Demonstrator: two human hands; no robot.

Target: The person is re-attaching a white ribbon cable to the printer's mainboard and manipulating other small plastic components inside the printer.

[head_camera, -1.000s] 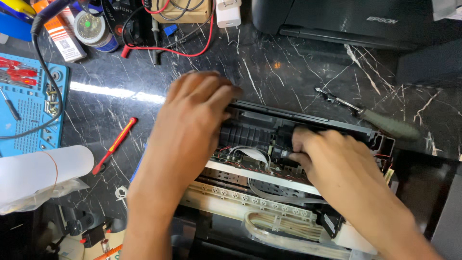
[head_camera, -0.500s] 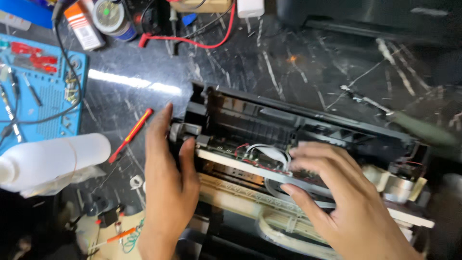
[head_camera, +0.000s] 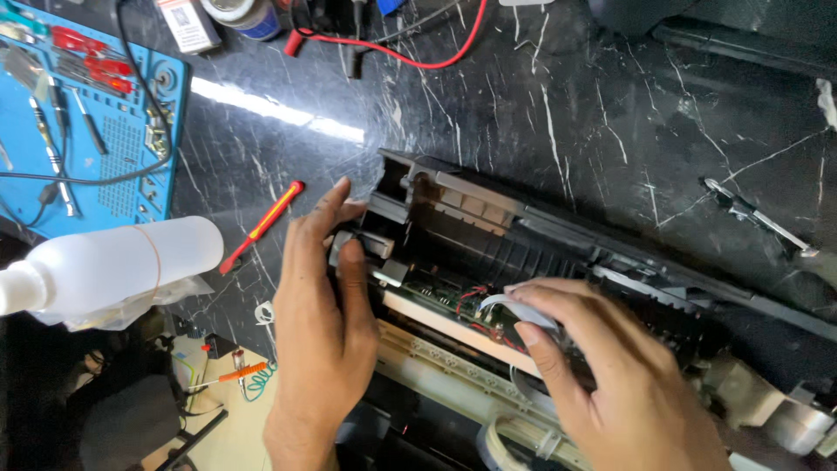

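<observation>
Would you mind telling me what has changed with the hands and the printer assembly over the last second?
The left hand slid from on top of the black printer assembly to its left end, thumb on the grey part there. The right hand lifted off the black mechanism and now has its fingers at the white flat cable. The assembly stays on the black marble table; the red screwdriver has not moved.
</observation>
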